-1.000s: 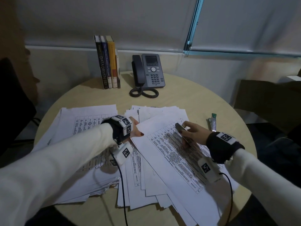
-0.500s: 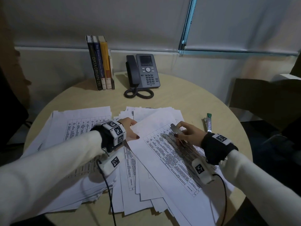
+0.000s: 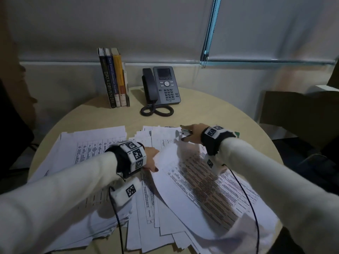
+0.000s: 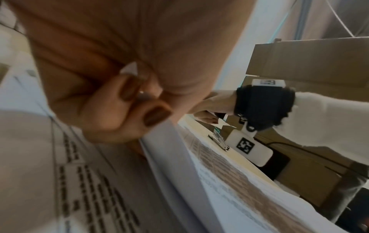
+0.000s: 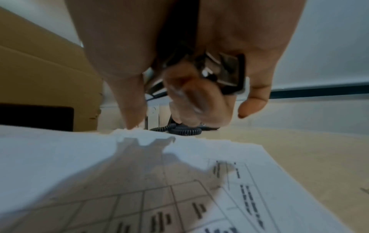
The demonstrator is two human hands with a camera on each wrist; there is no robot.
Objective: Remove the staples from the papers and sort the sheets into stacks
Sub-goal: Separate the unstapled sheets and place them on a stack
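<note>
A printed, table-filled sheaf of papers [image 3: 201, 180] lies slanted on top of a loose pile [image 3: 146, 208] in the middle of the round table [image 3: 211, 114]. My left hand [image 3: 153, 159] pinches the sheaf's left edge, thumb and fingers [image 4: 127, 100] closed on the lifted sheets [image 4: 179, 165]. My right hand [image 3: 187, 133] is at the pile's far corner [image 5: 139, 132], fingers curled round a small metal staple remover [image 5: 225, 72]. No staple can be made out in any view.
A second stack of sheets [image 3: 88, 149] lies on the left. Upright books [image 3: 113, 79] and a desk phone [image 3: 163, 85] stand at the back. A green-tipped stapler [image 4: 218, 140] lies right of my right wrist. Cardboard boxes [image 3: 293, 110] sit beyond the table's right edge.
My right hand has moved with the staple remover from the middle of the printed sheet up to the pile's far corner. The left hand has kept its hold on the sheaf's left edge.
</note>
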